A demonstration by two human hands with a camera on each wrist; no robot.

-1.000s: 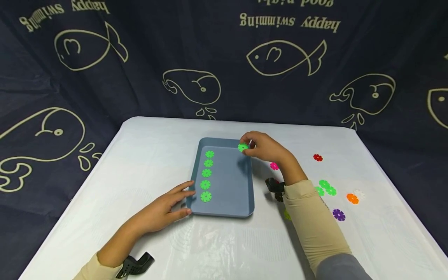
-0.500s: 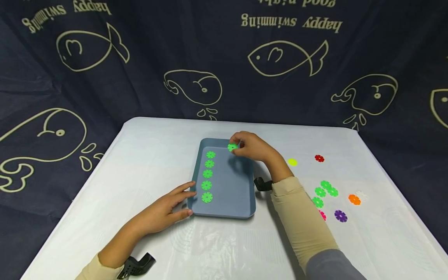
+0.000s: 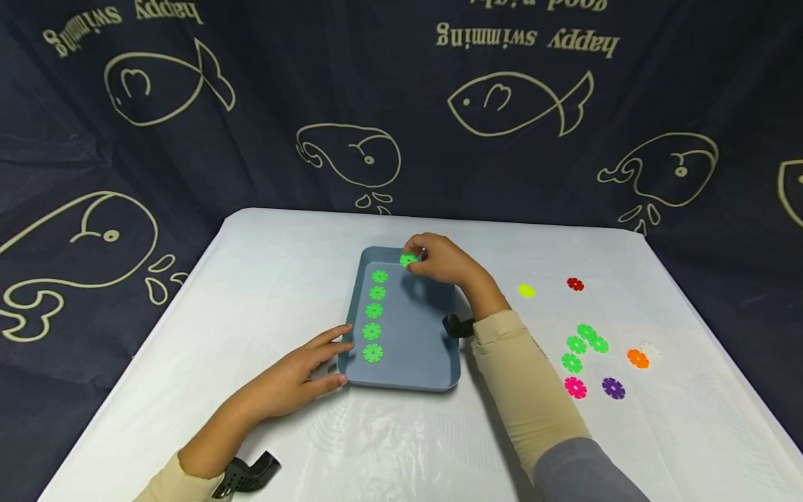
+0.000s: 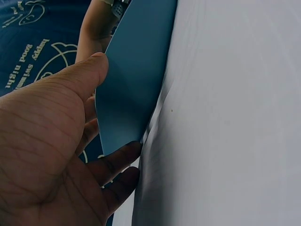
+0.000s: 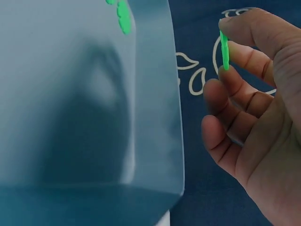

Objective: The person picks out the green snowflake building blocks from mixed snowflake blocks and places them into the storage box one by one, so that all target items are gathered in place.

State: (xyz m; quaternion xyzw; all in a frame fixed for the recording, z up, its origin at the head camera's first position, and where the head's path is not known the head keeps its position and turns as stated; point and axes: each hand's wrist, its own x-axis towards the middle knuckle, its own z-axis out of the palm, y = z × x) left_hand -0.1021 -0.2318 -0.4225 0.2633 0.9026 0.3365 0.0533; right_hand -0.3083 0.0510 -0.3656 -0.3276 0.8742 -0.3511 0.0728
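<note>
A blue-grey tray (image 3: 417,335) lies on the white table, with a column of several green notched discs (image 3: 373,311) along its left side. Above the tray's far end my right hand (image 3: 442,259) pinches one more green disc (image 3: 408,260) between thumb and fingertips. The right wrist view has this pinched disc (image 5: 225,49) edge-on, apart from the tray. My left hand (image 3: 291,376) rests against the tray's left wall near the front corner, fingers spread. In the left wrist view its thumb and fingertips touch the tray's outer wall (image 4: 131,75).
Right of the tray lie several loose green discs (image 3: 576,344), plus a yellow disc (image 3: 526,291), red disc (image 3: 575,284), orange disc (image 3: 638,359), white disc (image 3: 650,351), pink disc (image 3: 575,388) and purple disc (image 3: 613,388). A dark patterned cloth (image 3: 401,90) hangs behind the table.
My right hand has moved left over the tray's far end with the green disc pinched. The yellow and pink discs are now uncovered by the arm. My left hand stays at the tray's wall.
</note>
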